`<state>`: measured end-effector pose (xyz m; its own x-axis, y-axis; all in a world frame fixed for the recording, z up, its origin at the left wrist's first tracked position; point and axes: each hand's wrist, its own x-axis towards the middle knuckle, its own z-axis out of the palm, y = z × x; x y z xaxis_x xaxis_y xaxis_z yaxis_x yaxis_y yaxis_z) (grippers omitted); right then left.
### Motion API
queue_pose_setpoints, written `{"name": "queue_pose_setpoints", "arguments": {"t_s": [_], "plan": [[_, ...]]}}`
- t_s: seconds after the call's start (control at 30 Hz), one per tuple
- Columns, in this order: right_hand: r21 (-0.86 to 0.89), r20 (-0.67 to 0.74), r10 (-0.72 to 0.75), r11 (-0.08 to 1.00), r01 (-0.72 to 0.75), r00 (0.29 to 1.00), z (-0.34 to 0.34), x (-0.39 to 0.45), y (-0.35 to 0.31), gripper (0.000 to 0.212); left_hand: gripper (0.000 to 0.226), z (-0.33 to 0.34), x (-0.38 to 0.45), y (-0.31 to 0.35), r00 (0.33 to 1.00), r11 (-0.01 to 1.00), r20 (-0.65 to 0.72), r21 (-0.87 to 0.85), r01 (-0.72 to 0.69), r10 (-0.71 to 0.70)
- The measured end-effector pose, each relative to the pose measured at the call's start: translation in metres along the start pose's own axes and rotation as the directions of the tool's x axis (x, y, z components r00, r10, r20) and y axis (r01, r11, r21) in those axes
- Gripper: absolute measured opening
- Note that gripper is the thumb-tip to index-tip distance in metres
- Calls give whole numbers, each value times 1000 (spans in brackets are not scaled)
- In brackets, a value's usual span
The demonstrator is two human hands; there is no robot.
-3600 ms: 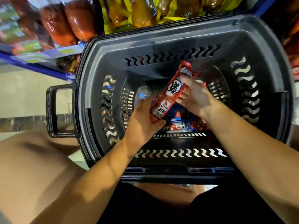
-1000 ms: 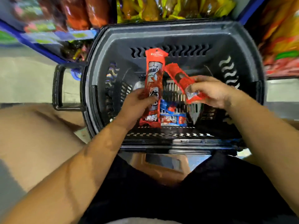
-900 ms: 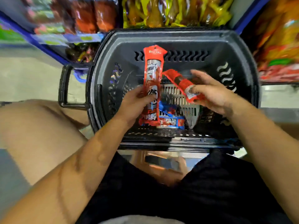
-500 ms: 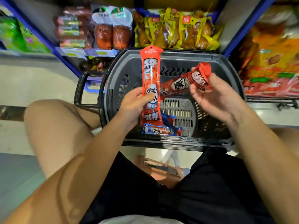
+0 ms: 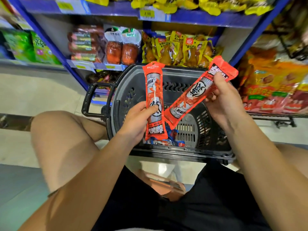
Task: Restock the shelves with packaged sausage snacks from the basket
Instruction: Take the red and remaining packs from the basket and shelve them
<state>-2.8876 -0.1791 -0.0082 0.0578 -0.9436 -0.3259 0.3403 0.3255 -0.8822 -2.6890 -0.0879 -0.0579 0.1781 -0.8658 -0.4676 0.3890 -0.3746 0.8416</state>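
Note:
My left hand [image 5: 135, 121] grips a long red sausage pack [image 5: 154, 90] upright over the black basket [image 5: 120, 97]. My right hand [image 5: 221, 100] holds a second red sausage pack [image 5: 195, 95] near its upper end; it slants down to the left, and its lower tip nearly meets the first pack. A few blue and red sausage packs [image 5: 166, 142] lie at the near edge of the basket floor. Behind the basket, the shelf [image 5: 100, 65] carries packaged sausages and meat snacks.
Yellow chicken snack packs [image 5: 180, 49] fill the shelf right behind the basket. Orange and red bags [image 5: 275, 85] are stacked at the right, green bags [image 5: 28, 45] at the left. A blue upright [image 5: 50, 42] frames the shelf. My bare knee [image 5: 55, 130] is at the left.
Both hands have lifted their red packs up out of the basket. The view has tilted up, showing more of the shelves. The right pack now slants the other way.

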Motion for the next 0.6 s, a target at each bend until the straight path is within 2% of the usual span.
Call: {"name": "queue_pose_setpoints", "arguments": {"t_s": [0.17, 0.3, 0.5, 0.6], "plan": [[118, -100, 86, 990, -74, 991, 4, -8, 6, 11, 24, -5, 4, 1, 1000, 992, 8, -123, -11, 12], [106, -8, 170, 980, -168, 985, -2, -14, 23, 9, 20, -7, 7, 11, 998, 977, 19, -208, -51, 56], [-223, 63, 153, 965, -136, 986, -19, -19, 28, 12, 22, -20, 16, 31, 987, 982, -19, -103, -160, 159], [-491, 142, 137, 869, -50, 980, -24, -19, 23, 21, 25, -19, 17, 43, 976, 975, -14, -52, -218, 217]]}}
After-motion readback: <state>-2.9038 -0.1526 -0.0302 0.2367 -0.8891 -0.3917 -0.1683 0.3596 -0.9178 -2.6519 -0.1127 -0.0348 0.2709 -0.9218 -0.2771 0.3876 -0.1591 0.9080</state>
